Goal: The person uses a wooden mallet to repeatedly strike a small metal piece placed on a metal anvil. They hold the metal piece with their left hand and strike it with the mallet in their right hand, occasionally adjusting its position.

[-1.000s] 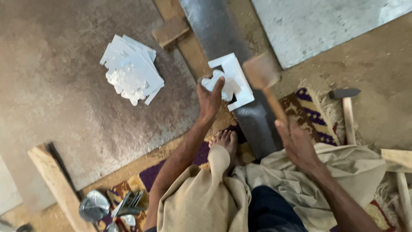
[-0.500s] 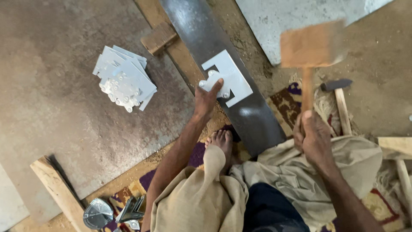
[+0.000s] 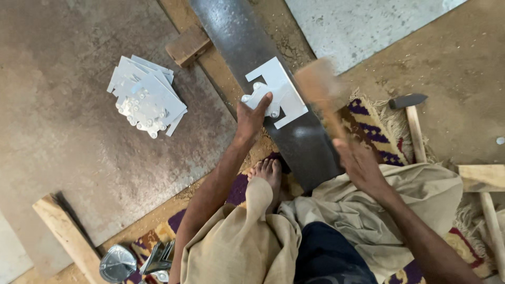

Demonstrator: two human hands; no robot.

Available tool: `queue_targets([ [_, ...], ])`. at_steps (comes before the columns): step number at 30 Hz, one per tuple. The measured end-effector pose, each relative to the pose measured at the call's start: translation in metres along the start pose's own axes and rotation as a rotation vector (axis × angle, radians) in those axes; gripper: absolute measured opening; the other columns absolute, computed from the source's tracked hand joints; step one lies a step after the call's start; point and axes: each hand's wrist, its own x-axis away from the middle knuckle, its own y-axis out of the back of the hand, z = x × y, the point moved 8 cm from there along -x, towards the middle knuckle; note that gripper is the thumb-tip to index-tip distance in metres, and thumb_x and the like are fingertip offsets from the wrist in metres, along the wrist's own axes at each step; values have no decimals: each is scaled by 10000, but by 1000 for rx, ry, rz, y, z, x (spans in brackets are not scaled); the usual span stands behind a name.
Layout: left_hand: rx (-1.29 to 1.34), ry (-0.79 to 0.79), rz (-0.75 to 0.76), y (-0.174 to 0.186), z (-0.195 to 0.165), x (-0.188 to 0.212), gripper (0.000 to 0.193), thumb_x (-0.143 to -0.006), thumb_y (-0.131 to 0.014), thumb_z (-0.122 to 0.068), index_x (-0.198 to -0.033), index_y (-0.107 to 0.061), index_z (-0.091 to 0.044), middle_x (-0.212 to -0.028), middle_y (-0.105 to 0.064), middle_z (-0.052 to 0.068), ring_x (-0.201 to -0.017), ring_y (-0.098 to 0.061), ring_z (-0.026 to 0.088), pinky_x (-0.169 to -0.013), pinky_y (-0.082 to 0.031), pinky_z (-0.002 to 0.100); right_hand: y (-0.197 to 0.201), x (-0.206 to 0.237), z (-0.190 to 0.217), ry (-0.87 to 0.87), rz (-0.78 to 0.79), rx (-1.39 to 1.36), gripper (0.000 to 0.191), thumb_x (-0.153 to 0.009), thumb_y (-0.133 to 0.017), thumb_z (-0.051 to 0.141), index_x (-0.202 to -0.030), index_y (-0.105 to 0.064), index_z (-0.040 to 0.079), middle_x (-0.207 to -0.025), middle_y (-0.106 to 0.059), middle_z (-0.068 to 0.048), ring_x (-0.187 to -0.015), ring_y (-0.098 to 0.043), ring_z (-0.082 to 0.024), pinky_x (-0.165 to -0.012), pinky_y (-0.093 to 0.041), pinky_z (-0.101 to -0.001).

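head view: left hand (image 3: 252, 117) pins white plate (image 3: 278, 90); right hand (image 3: 359, 164) swings mallet (image 3: 319, 84).

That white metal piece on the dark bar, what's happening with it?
A person sitting on the floor pins the white metal piece to the dark steel bar with the left hand. The right hand grips a wooden mallet, blurred in mid-swing just beside the piece. A stack of similar white pieces lies to the left, and a hammer rests on the patterned rug.
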Motion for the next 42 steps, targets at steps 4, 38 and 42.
queue_targets([
  [4,-40,91,-64,7,6,-7,336,-892,-775,-200,-1095,-640,32,-954,-752,131,-794,-757,187,-665,-653,331,-10,-7,-8,-339,69,-188,457,-1083,-461,466,-824,-490,91,-611,-416,15,-474,-381,-88,-422,-298,-294],
  [38,-39,-12,-23,21,-3,15,327,-906,-810,-236,-1042,-704,41,-931,-738,77,-797,-701,156,-653,-573,324,-16,31,32,295,-86,381,614,-1138,-469,544,-1259,-572,-49,-884,-571,-101,-789,-515,-179,-696,-445,-389],
  [42,-131,12,-79,35,-14,28,317,-886,-829,-227,-1026,-726,38,-908,-760,75,-774,-714,149,-662,-585,310,-14,40,-30,-187,58,227,513,-1035,-500,509,-1093,-599,9,-700,-549,-92,-627,-528,-212,-583,-429,-385],
])
